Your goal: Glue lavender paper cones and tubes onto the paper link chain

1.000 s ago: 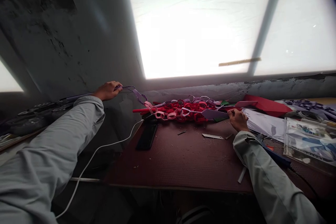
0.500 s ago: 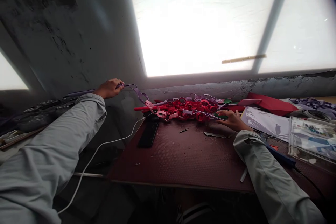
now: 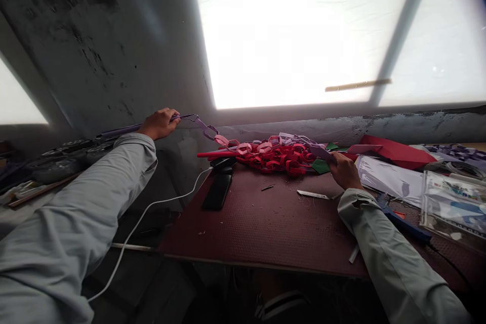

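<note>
A paper chain [image 3: 269, 152] of red, pink and lilac links lies heaped at the back of the dark red table [image 3: 266, 223]. My left hand [image 3: 159, 123] is stretched out to the left of the table, closed on the lilac end of the chain and holding it up in the air. My right hand [image 3: 343, 169] rests at the right end of the heap, fingers closed on a lilac strip of paper [image 3: 321, 152] beside a green piece [image 3: 321, 165].
A black phone [image 3: 217, 191] with a white cable [image 3: 152, 207] lies on the table's left part. Paper strips [image 3: 313, 195] and scraps lie mid-table. Red card [image 3: 395, 151], white sheets [image 3: 387, 174] and a clear plastic packet [image 3: 451, 202] crowd the right. Dark clutter sits far left.
My left hand has lifted the chain end a little higher and the links have drawn tighter. My right hand went flat onto the table, then closed on the lilac strip by the heap.
</note>
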`<state>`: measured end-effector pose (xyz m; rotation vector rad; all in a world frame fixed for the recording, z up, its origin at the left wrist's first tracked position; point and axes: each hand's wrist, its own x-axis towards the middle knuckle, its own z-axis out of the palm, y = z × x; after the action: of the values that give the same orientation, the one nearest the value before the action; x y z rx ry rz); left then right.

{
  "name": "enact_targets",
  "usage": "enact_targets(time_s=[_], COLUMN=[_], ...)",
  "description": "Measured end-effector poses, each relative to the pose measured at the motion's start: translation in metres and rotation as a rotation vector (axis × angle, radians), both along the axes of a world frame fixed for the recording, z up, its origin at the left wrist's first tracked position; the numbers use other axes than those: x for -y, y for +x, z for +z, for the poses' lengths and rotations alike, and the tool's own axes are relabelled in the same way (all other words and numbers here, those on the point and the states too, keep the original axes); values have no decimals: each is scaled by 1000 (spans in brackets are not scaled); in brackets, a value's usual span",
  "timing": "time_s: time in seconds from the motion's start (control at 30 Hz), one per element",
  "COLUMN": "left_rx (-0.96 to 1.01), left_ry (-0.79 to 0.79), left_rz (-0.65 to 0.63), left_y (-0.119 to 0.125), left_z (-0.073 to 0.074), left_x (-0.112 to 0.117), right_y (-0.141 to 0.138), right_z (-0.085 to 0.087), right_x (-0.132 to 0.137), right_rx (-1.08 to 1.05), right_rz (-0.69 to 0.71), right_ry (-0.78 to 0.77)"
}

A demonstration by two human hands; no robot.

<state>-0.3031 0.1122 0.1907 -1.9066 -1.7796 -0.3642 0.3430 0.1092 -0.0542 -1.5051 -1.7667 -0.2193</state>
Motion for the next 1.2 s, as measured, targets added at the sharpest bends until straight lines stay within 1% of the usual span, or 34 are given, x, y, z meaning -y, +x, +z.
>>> enact_targets(time_s=[0.1,0.17,0.4,0.7,0.9,1.03,1.2], left_rx=[-10,-15,-20,-15,24,61,106], left_ry=[18,40,94,80,83,97,105], left_rz=[18,45,124,105,74,33,-12], left_y=[0,-1,-6,9,24,41,60], left_z=[-1,0,11,22,16,11,10], left_x=[3,7,17,28,22,13,3], right_y=[4,6,9,8,4,4,2], right_z=[-1,-3,-13,-15,-11,-8,-7], right_x=[0,-1,-7,-10,-7,-4,-2], right_rx=[-38,-34,-14,-91,-145,-166,-194], right_rz=[-43,-53,-24,45,96,92,82], right_ry=[87,102,61,46,35,25,0])
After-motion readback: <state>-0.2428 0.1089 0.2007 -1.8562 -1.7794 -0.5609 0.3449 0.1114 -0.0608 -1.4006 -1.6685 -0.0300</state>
